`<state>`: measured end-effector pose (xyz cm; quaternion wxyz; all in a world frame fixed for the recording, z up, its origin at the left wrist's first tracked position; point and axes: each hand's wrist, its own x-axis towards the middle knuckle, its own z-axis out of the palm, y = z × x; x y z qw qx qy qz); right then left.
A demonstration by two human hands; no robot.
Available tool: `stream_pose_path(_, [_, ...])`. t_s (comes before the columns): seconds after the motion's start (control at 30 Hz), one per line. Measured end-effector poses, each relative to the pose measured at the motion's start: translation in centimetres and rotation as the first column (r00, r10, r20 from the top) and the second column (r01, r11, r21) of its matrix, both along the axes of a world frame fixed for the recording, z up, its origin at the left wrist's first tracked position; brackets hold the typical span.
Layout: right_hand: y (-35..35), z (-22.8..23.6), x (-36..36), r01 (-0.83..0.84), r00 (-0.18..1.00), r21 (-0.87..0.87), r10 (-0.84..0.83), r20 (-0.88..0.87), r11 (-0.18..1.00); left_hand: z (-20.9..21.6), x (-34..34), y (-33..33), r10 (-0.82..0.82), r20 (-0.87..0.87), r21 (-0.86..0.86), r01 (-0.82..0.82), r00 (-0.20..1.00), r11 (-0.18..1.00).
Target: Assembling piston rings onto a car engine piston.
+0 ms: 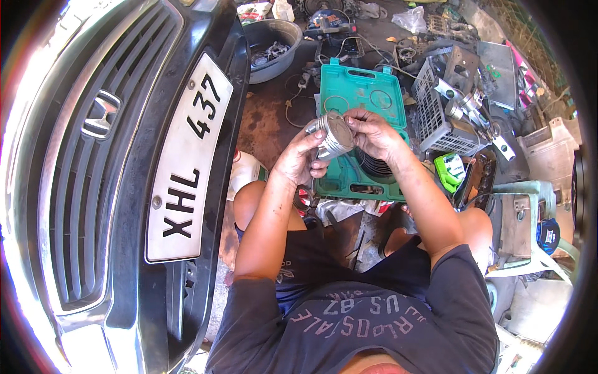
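Just in front of the person's bent knees, above the open green tool case [358, 124], both hands meet around a metal piston [332, 136]. The left hand [298, 163] comes up from below and clasps the piston's lower side, thumb and fingers closed around its skirt. The right hand [374, 132] reaches in from the case's right side, fingertips pinched on the piston's upper rim. The piston is a short silvery cylinder, its axis tilted, running from the upper left down to the lower right, with one round flat end turned toward the camera and the right hand; ring grooves band its side. It hangs in the air over the near half of the green tool case, touching nothing but the hands. To the left of the case stands the front of a dark car [124, 174], grille and white number plate facing the person. To the right of the case sits a white wire basket [436, 118] full of metal parts. Beyond the case, farther off, a grey basin [274, 47] rests on the stained ground among cables and scattered tools.
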<state>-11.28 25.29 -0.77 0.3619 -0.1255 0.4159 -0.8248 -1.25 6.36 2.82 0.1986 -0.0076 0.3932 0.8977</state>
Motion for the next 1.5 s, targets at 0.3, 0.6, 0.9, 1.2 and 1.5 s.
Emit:
stream_pose_path(0.3, [-1.6,-0.1,1.7,0.073,0.99,-0.117,-0.057,0.129,0.99,0.0,0.0,-0.1,0.057,0.052,0.008,-0.057,0.997,0.998])
stream_pose_path(0.6, [-3.7,0.3,3.5,0.291,0.955,0.02,-0.291,0.051,0.957,-0.2,-0.3,-0.3,0.05,0.025,0.059,-0.052,0.998,0.997])
stream_pose_path(0.9, [-0.7,2.0,2.6,-0.061,0.998,-0.046,0.06,-0.017,0.997,0.0,-0.5,-0.8,0.067,0.001,0.005,-0.067,0.998,0.998])
stream_pose_path(1.2, [-0.8,3.0,2.9,-0.079,0.973,0.039,0.086,-0.216,0.996,0.0,-0.6,-0.5,0.097,-0.008,0.029,-0.097,0.995,0.995])
stream_pose_path(1.5, [-0.8,2.9,2.5,-0.003,0.91,0.231,0.099,-0.402,0.973,-0.3,-0.7,-0.7,0.055,-0.093,-0.089,-0.063,0.994,0.994])
